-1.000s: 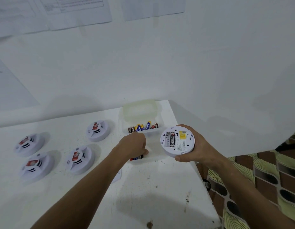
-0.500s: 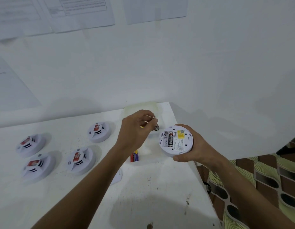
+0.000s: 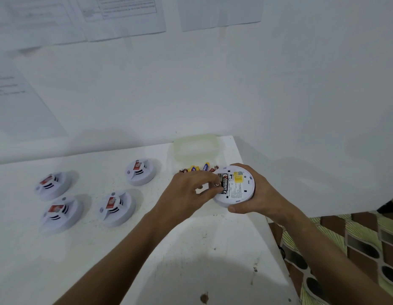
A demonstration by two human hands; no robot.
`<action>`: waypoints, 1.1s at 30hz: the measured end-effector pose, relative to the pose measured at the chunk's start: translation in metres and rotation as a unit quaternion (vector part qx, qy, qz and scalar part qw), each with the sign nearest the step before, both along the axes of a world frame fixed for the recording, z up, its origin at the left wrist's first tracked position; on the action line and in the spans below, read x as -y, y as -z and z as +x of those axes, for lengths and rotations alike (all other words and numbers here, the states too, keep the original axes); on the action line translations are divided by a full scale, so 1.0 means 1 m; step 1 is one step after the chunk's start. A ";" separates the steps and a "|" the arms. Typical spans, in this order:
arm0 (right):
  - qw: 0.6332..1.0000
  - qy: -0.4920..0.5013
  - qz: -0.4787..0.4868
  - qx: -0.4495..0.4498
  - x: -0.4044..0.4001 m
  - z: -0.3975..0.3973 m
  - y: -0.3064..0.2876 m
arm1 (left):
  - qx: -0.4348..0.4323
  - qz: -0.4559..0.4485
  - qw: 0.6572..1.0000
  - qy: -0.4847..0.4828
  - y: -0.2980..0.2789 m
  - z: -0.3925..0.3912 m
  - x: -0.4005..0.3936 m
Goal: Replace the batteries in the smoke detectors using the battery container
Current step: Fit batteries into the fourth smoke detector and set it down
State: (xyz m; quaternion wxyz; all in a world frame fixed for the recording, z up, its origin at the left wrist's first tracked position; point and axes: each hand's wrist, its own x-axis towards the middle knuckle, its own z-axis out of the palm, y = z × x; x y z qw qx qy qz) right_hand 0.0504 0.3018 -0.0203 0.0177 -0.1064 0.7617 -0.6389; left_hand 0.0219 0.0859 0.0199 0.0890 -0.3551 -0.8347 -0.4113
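Note:
My right hand (image 3: 260,195) grips a white round smoke detector (image 3: 239,188), held back side up above the table's right edge. Its open battery bay shows one black battery (image 3: 224,183) seated inside. My left hand (image 3: 189,191) pinches a second battery (image 3: 217,183) between thumb and fingers and presses it at the bay's left slot. Behind the hands stands the clear battery container (image 3: 197,169) with several loose batteries of mixed colours; its pale lid (image 3: 195,148) lies just behind it.
Several white smoke detectors lie face up on the white table (image 3: 147,260): one at the back (image 3: 140,171), one in the middle (image 3: 115,208), two at the left (image 3: 51,184) (image 3: 60,213). Papers hang on the wall. The table's right edge drops to a patterned floor (image 3: 356,243).
My left hand came out of the battery container with a battery, lifted it, then moved right to the detector's bay. My right hand kept the detector nearly still.

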 end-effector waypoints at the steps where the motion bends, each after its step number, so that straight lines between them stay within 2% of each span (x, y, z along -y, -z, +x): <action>1: 1.000 0.000 0.002 0.000 0.002 -0.001 0.000 | 0.012 0.005 1.000 0.007 0.001 0.000 0.003; 4: 1.000 -0.008 0.001 0.004 0.008 -0.002 -0.003 | 0.043 0.020 0.999 0.001 0.005 0.001 0.011; 8: 0.999 -0.035 -0.014 0.014 0.017 -0.004 -0.005 | 0.153 0.050 0.985 -0.068 0.000 0.001 0.020; 12: 0.997 -0.069 -0.032 0.027 0.026 -0.005 -0.009 | 0.296 0.006 0.952 -0.072 -0.012 0.000 0.029; 16: 0.994 -0.092 -0.044 0.026 0.039 -0.007 -0.013 | 0.397 0.066 0.913 -0.060 -0.024 0.005 0.038; 21: 0.993 -0.117 -0.027 0.017 0.057 -0.012 -0.016 | 0.447 0.141 0.879 -0.089 -0.021 0.008 0.054; 25: 0.992 -0.127 -0.012 0.020 0.069 -0.016 -0.016 | 0.419 0.130 0.887 -0.146 -0.009 0.010 0.068; 27: 0.991 -0.134 -0.001 0.021 0.072 -0.017 -0.017 | 0.380 0.099 0.900 -0.191 0.000 0.009 0.081; 28: 0.990 -0.136 0.003 0.022 0.073 -0.017 -0.017 | 0.346 0.055 0.912 -0.214 0.006 0.010 0.090; 30: 0.990 -0.138 0.004 0.025 0.074 -0.018 -0.016 | 0.276 -0.091 0.926 -0.240 0.020 0.011 0.111; 32: 0.990 -0.140 0.005 0.027 0.074 -0.018 -0.014 | 0.260 -0.221 0.914 -0.219 0.038 0.014 0.127; 33: 0.989 -0.142 0.005 0.029 0.075 -0.019 -0.014 | 0.266 -0.259 0.906 -0.204 0.046 0.015 0.133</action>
